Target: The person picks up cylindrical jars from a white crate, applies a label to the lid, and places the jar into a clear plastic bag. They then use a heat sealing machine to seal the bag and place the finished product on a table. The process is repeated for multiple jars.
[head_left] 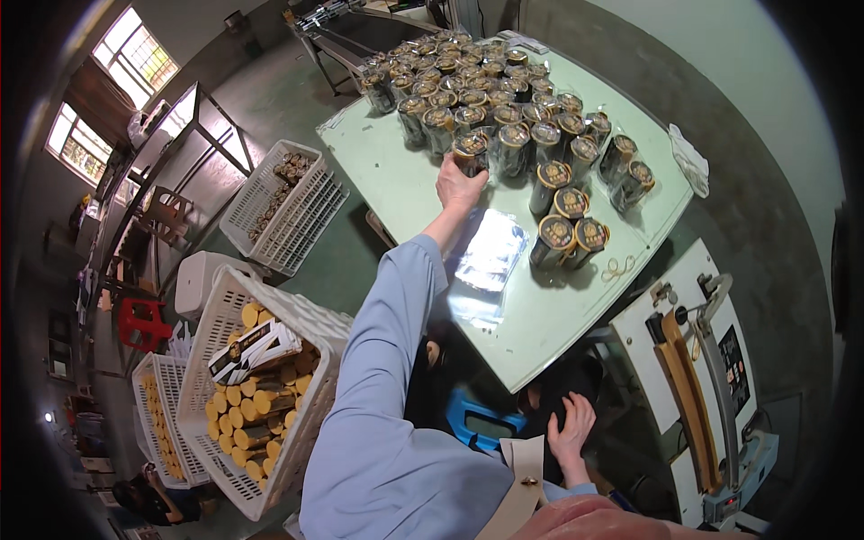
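Observation:
My left hand (460,185) reaches across the pale green table (396,193) and wraps round a black cylindrical canister (471,155) in clear plastic, at the near edge of a dense group. The canister stands upright, with a black and gold top. Many similar wrapped canisters (468,85) fill the far part of the table. A few canisters (555,236) stand apart toward the right. A stack of clear plastic bags (491,252) lies below my left hand. My right hand (571,430) hangs low by my lap, fingers loosely spread and holding nothing.
To the left, a white crate (261,486) holds yellow-ended cylinders, with more crates (283,211) behind and beside it. A sealing machine (697,378) stands at right. A white cloth (688,162) hangs on the table's right edge; rubber bands (618,268) lie near the front. A blue frame (477,418) sits below.

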A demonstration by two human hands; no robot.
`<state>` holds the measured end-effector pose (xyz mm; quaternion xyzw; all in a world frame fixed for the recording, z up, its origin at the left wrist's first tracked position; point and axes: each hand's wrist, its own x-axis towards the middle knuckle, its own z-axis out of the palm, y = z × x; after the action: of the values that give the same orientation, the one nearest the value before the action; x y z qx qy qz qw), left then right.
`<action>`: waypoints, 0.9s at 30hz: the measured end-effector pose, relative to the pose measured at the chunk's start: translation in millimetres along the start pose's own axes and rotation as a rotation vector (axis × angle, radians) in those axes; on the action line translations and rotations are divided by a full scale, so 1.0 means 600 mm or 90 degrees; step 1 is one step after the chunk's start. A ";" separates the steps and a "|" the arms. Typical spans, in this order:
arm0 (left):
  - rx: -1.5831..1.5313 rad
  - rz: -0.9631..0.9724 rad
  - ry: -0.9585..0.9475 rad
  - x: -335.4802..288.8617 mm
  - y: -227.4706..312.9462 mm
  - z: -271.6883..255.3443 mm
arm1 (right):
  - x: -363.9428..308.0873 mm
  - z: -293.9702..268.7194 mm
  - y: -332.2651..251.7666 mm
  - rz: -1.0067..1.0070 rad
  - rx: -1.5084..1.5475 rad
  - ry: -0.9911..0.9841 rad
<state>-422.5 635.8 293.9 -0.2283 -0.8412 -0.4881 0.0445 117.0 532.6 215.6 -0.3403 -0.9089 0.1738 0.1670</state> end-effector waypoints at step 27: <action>-0.037 0.252 -0.017 -0.032 0.021 -0.185 | 0.033 0.031 0.030 -0.028 0.035 0.048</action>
<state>-416.3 541.1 356.2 -0.3966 -0.7662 -0.4907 0.1219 105.0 555.2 194.9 -0.3219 -0.9040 0.1819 0.2146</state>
